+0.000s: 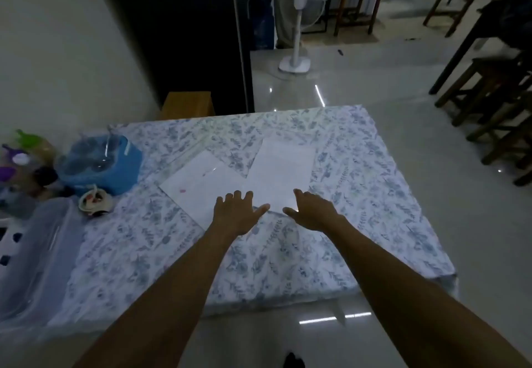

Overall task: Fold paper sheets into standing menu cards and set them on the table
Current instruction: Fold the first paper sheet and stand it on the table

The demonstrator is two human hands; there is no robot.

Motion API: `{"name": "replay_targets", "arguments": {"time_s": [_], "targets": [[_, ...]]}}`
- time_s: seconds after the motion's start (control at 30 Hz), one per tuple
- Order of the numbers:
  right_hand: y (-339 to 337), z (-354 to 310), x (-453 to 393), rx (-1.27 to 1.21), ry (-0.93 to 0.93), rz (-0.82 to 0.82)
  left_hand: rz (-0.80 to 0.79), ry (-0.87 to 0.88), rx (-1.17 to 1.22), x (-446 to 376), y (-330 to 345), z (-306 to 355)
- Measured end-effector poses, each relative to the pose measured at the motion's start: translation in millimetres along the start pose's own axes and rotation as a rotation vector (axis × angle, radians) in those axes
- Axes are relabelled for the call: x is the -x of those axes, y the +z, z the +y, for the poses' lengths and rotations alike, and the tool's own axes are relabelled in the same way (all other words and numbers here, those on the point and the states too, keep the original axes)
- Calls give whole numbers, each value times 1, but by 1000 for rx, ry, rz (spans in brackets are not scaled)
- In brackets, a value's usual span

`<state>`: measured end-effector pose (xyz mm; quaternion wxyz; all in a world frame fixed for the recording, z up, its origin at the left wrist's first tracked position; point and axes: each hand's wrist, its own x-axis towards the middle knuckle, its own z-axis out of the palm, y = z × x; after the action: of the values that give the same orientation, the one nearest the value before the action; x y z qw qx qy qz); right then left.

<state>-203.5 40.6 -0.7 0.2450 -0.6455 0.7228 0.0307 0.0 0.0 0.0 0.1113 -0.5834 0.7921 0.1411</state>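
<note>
Two white paper sheets lie flat on the table with a blue floral cloth [359, 194]. The left sheet [198, 183] is turned at an angle and has a small pink mark. The right sheet [283, 168] overlaps it near the middle. My left hand [234, 213] rests palm down with fingers spread on the near edge of the sheets. Just to its right, my right hand [312, 212] hovers or rests at the near corner of the right sheet, fingers apart. Neither hand holds anything.
A blue container with clear plastic [100, 163] stands at the table's left side, with a small round dish [96, 200] in front of it and a clear plastic bin [37, 252] nearer me. A white standing fan [298, 27] and wooden stools [495, 99] are beyond the table.
</note>
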Motion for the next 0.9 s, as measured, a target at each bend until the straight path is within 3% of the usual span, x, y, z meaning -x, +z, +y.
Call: {"name": "replay_targets", "arguments": {"time_s": [0.33, 0.57, 0.77, 0.9], "targets": [[39, 30, -36, -156, 142, -67, -50, -50, 81, -67, 40, 3], [53, 18, -57, -247, 267, 26, -16, -62, 210, -90, 65, -4], [54, 4, -63, -613, 444, 98, 119, -131, 455, -95, 57, -21], [43, 5, -54, -765, 458, 158, 156, -113, 568, -95, 43, -43]]}}
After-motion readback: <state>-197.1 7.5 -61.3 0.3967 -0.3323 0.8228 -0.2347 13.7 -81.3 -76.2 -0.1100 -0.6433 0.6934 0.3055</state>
